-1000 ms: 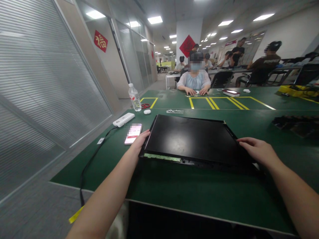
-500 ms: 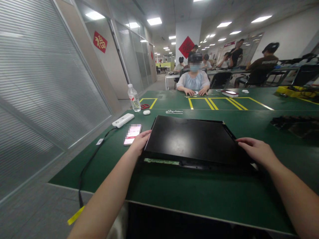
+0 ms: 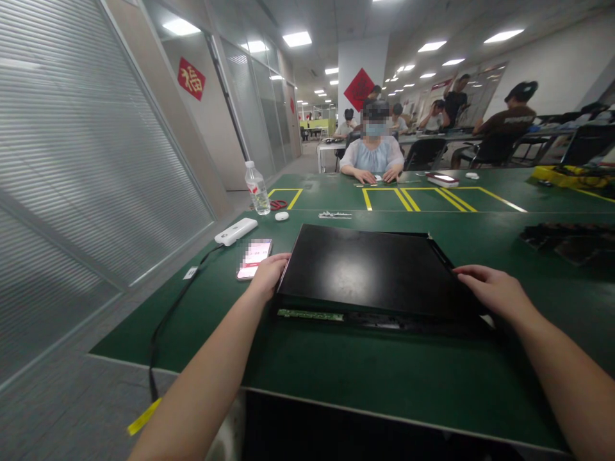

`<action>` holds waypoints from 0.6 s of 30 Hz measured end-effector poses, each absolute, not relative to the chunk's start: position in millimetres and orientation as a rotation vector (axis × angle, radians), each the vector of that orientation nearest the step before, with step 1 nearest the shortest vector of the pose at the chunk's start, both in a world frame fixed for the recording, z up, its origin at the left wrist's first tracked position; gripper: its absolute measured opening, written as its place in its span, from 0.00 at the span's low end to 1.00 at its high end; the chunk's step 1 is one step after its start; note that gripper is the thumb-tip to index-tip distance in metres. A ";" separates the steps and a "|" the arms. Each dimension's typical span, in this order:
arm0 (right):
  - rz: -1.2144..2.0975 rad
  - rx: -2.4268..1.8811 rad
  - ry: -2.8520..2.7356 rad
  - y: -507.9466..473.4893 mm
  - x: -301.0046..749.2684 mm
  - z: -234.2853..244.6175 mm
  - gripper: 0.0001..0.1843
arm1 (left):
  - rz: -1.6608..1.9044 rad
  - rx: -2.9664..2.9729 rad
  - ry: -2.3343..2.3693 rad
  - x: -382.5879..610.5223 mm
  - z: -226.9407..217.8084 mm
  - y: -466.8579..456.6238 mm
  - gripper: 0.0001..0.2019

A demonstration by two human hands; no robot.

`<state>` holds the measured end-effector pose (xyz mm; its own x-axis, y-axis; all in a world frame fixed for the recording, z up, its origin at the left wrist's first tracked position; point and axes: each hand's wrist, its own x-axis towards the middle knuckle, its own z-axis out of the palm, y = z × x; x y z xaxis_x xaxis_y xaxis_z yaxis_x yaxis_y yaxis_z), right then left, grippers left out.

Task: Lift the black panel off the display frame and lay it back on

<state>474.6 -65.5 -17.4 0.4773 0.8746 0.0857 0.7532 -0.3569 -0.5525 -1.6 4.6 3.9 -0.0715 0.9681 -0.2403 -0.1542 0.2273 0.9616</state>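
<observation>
A flat black screen panel (image 3: 365, 269) lies tilted over a dark frame (image 3: 384, 322) on the green table. Along the near side, a narrow green circuit board (image 3: 310, 315) shows below the panel's edge. My left hand (image 3: 270, 276) is closed on the panel's left edge, its fingertips partly hidden. On the opposite side, my right hand (image 3: 494, 291) pinches the right edge with thumb and fingers; whether it holds the panel, the frame or both, I cannot tell.
Left of the panel are a phone (image 3: 254, 259), a white power bank (image 3: 236, 232) with a black strap, a water bottle (image 3: 258, 189) and red scissors (image 3: 277, 205). Small pale parts (image 3: 335, 215) lie beyond it. Dark pieces (image 3: 567, 242) sit at right. A person (image 3: 372, 153) sits opposite.
The view has shifted very slightly. Both hands keep their hold at the panel's sides, and the panel has hardly moved.
</observation>
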 end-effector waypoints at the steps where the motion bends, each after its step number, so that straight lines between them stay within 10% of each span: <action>1: 0.302 -2.199 -1.342 -65.8 474.2 -16.8 0.21 | 1.167 0.890 1.279 -2.1 3.3 4.9 0.14; 18: 0.373 -2.058 -1.259 -57.0 481.4 -32.6 0.27 | 1.446 1.293 1.062 -0.8 9.8 -1.2 0.22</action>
